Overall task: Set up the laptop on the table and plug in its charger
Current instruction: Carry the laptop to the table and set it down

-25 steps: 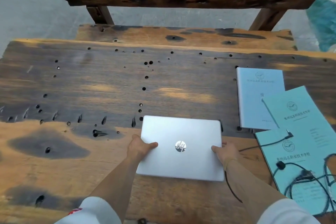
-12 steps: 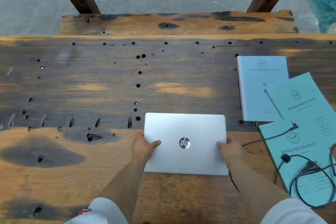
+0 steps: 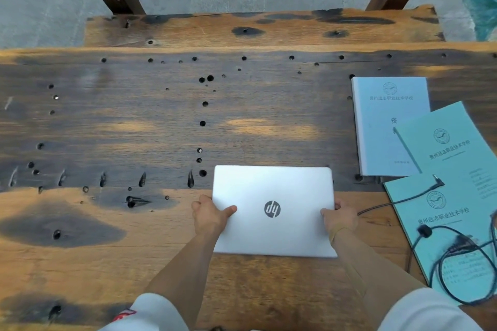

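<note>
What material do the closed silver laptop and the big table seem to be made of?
The closed silver laptop looks like brushed metal or metal-look plastic: a smooth, matte, even grey lid with a dark round logo; I cannot tell which. The big brown table is clearly solid old wood, with visible grain, dark stains and many drilled holes, and a slightly glossy finish.

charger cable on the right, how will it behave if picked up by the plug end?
Probably floppy: the charger cable lies in loose loops on the teal booklet. It looks thin and light, so the loops would likely trail and drag. The angled plug looks small and stiff, probably the easiest part to pinch.
</note>
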The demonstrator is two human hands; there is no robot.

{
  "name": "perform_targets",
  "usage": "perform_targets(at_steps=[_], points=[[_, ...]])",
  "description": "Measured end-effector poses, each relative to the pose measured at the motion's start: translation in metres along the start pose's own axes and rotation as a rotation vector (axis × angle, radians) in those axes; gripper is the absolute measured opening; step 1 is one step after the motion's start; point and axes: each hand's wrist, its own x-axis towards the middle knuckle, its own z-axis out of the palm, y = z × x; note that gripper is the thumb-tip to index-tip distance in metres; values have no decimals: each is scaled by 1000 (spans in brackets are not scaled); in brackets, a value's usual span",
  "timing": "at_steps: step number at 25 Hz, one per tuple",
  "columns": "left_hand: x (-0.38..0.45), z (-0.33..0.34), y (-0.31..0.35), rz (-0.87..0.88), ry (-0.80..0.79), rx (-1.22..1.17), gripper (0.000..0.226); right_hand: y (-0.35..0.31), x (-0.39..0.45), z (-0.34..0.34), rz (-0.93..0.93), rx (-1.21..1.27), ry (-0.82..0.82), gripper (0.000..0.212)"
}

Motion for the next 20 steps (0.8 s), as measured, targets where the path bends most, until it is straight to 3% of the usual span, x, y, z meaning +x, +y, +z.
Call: perform_targets(at_steps=[5,9,14,17,20], points=[[-4,2,-1,75,16,78,78,3,-3,-10,-71,-90,-107,42],[-24,18,-6,401,119,432,89,26,-35,-19,-116,-225,-121,48],[-47,54,-14,753,-9,789,90,62,-72,-24,-59,-144,-125,49],[-57,68,-16,827,-73,920,106,65,-74,-29,-26,-132,-134,43],[-65,78,-13,842,-29,1038,110,63,-68,-33,-9,-186,-171,36]])
